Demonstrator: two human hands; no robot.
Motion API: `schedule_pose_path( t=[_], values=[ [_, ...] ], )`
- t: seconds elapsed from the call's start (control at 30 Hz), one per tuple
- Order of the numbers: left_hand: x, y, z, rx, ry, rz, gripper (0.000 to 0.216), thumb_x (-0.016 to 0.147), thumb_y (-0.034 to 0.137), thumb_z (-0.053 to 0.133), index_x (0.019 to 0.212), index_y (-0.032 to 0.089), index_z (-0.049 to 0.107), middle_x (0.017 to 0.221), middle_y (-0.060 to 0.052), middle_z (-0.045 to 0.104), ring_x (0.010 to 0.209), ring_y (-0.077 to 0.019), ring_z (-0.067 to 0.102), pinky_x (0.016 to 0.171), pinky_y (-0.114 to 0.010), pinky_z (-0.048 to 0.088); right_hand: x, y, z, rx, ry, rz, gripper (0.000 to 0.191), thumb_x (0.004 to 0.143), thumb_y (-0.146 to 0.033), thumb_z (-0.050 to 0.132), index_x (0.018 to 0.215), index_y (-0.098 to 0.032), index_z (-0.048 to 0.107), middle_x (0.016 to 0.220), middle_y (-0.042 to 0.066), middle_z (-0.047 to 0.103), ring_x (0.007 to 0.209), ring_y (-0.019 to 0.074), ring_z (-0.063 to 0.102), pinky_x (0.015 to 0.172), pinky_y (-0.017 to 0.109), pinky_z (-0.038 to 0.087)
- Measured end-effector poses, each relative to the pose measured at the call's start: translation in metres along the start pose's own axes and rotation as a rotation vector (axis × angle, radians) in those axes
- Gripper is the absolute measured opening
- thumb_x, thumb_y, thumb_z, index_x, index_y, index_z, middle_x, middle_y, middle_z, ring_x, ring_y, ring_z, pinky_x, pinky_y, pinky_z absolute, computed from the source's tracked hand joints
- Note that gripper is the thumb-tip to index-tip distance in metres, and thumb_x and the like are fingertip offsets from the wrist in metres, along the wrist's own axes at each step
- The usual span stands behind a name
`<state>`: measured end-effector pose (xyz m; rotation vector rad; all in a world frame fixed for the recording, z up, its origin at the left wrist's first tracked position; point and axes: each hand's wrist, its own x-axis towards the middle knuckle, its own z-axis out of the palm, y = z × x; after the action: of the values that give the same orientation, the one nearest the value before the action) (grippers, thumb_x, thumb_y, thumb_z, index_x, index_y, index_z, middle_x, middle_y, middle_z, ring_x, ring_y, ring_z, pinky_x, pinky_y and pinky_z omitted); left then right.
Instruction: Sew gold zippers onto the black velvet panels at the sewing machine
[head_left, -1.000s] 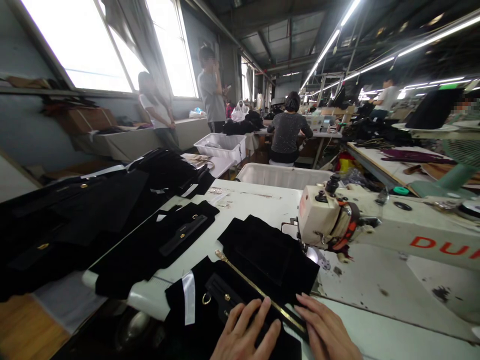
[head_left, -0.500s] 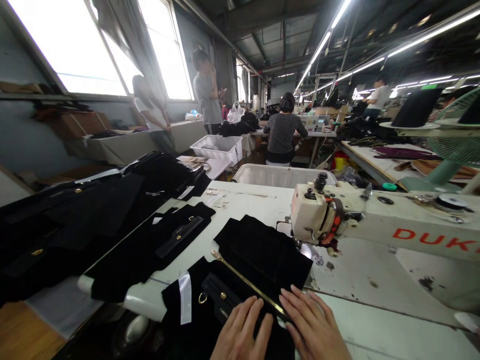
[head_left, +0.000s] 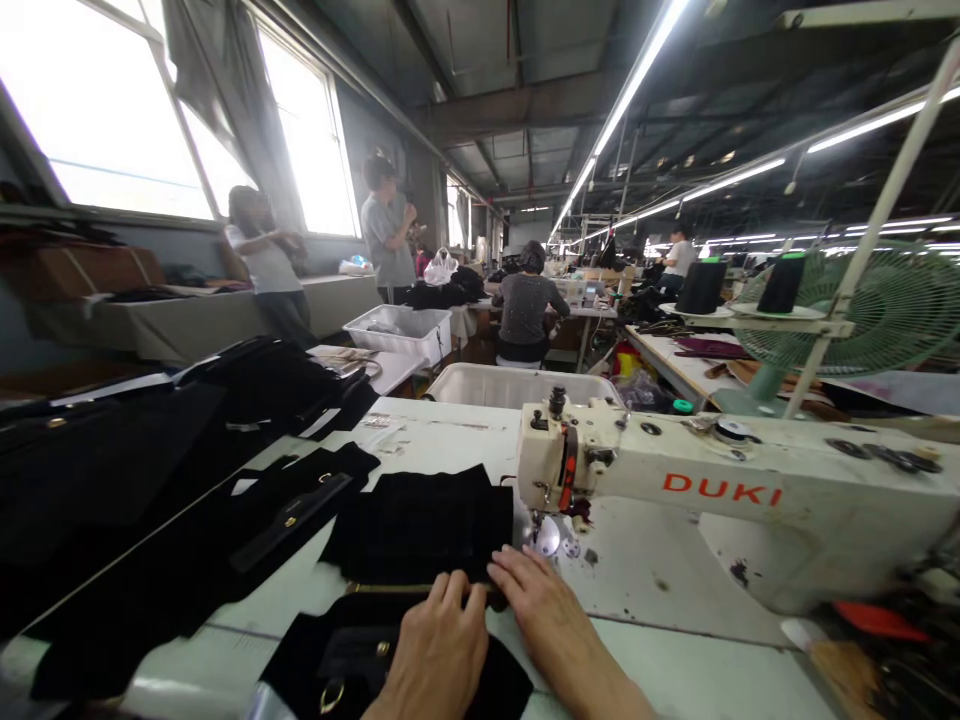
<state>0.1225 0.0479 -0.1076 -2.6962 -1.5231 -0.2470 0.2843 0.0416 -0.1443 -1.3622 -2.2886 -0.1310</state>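
A black fabric panel with a gold zipper along its near edge lies on the sewing table, left of the needle area. My left hand has its fingers bent together on the zipper edge, closed on it. At the zipper's right end, close to the machine's presser foot, my right hand pinches the panel's corner; its thumb tip is partly hidden. Below the zipper spreads more black fabric with a dark strap piece and a gold ring, partly covered by my left hand and forearm.
The DUKI sewing machine stands at right. Black fabric pieces with gold fittings are piled at left. Behind the table are white plastic bins, a seated person and two standing people. A green fan stands at back right.
The zippered panel has turned so the zipper runs nearly level, and it sits closer to the needle. Both hands moved up and left with it, fingers drawn together. The view has swung right.
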Motion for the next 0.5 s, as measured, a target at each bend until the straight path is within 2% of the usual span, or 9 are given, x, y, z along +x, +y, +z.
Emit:
schedule_pose_path(
  t=[0.07, 0.13, 0.23, 0.27, 0.3, 0.37, 0.4, 0.47, 0.5],
  values=[
    [0.026, 0.012, -0.006, -0.021, -0.027, 0.010, 0.034, 0.086, 0.004, 0.039, 0.101, 0.018, 0.066, 0.100, -0.009, 0.065, 0.096, -0.0242, 0.062, 0.079, -0.035, 0.054, -0.010, 0.009, -0.017, -0.068, 0.072, 0.097, 0.042, 0.081, 0.002, 0.046, 0.113, -0.017, 0.064, 0.118, 0.008, 0.065, 0.106, 0.0238, 0.062, 0.095, 0.039, 0.050],
    [0.045, 0.022, -0.008, -0.028, -0.026, 0.066, 0.037, 0.085, 0.001, 0.038, 0.098, 0.016, 0.069, 0.098, -0.010, 0.067, 0.096, -0.0254, 0.062, 0.085, -0.038, 0.053, -0.032, 0.023, -0.054, -0.081, 0.171, 0.216, 0.031, 0.089, -0.007, 0.044, 0.107, -0.021, 0.064, 0.104, 0.005, 0.067, 0.091, 0.0199, 0.065, 0.081, 0.031, 0.053],
    [0.056, 0.024, 0.002, -0.028, -0.029, 0.138, 0.045, 0.084, -0.003, 0.034, 0.099, 0.016, 0.072, 0.104, -0.011, 0.068, 0.101, -0.0268, 0.062, 0.090, -0.041, 0.053, -0.074, 0.054, -0.135, -0.247, 0.539, 0.531, 0.027, 0.100, -0.034, 0.036, 0.099, -0.023, 0.060, 0.093, 0.006, 0.063, 0.085, 0.0192, 0.062, 0.078, 0.030, 0.050],
    [0.057, 0.021, 0.008, -0.029, -0.027, 0.152, 0.046, 0.083, -0.003, 0.036, 0.104, 0.016, 0.071, 0.111, -0.011, 0.067, 0.108, -0.0277, 0.060, 0.096, -0.042, 0.050, -0.088, 0.067, -0.166, -0.416, 0.702, 0.661, 0.033, 0.099, -0.044, 0.036, 0.099, -0.021, 0.060, 0.097, 0.009, 0.062, 0.090, 0.0238, 0.060, 0.084, 0.037, 0.048],
    [0.058, 0.017, 0.013, -0.038, -0.032, 0.165, 0.044, 0.084, -0.001, 0.037, 0.106, 0.016, 0.071, 0.116, -0.012, 0.066, 0.114, -0.0281, 0.057, 0.102, -0.043, 0.046, -0.100, 0.082, -0.195, -0.588, 0.768, 0.779, 0.044, 0.096, -0.054, 0.036, 0.102, -0.017, 0.059, 0.101, 0.015, 0.060, 0.097, 0.0305, 0.057, 0.088, 0.044, 0.045],
    [0.056, 0.011, 0.018, -0.090, -0.044, 0.099, 0.038, 0.089, 0.009, 0.040, 0.114, 0.014, 0.068, 0.121, -0.013, 0.062, 0.118, -0.0278, 0.055, 0.105, -0.043, 0.044, -0.120, 0.113, -0.245, -0.815, 0.692, 1.027, 0.065, 0.091, -0.062, 0.029, 0.109, -0.006, 0.057, 0.108, 0.028, 0.055, 0.104, 0.0409, 0.053, 0.083, 0.051, 0.044],
    [0.054, 0.009, 0.017, -0.123, -0.055, 0.063, 0.038, 0.091, 0.014, 0.040, 0.119, 0.013, 0.065, 0.121, -0.014, 0.061, 0.117, -0.0273, 0.055, 0.104, -0.042, 0.045, -0.127, 0.128, -0.264, -0.802, 0.655, 1.068, 0.067, 0.090, -0.060, 0.029, 0.104, -0.002, 0.058, 0.098, 0.031, 0.057, 0.096, 0.0413, 0.056, 0.078, 0.051, 0.045],
    [0.051, 0.008, 0.006, -0.180, -0.079, 0.015, 0.044, 0.090, 0.018, 0.042, 0.131, 0.015, 0.057, 0.119, -0.014, 0.059, 0.115, -0.0267, 0.055, 0.099, -0.039, 0.048, -0.134, 0.154, -0.284, -0.694, 0.604, 1.100, 0.061, 0.091, -0.058, 0.026, 0.089, -0.008, 0.062, 0.066, 0.019, 0.057, 0.062, 0.0318, 0.059, 0.059, 0.042, 0.044],
    [0.052, 0.010, -0.001, -0.197, -0.098, 0.007, 0.048, 0.088, 0.017, 0.043, 0.135, 0.018, 0.054, 0.115, -0.014, 0.059, 0.112, -0.0269, 0.055, 0.094, -0.039, 0.050, -0.135, 0.164, -0.285, -0.640, 0.604, 1.123, 0.061, 0.091, -0.060, 0.024, 0.081, -0.012, 0.062, 0.047, 0.011, 0.047, 0.044, 0.0275, 0.050, 0.048, 0.039, 0.038]
  ],
)
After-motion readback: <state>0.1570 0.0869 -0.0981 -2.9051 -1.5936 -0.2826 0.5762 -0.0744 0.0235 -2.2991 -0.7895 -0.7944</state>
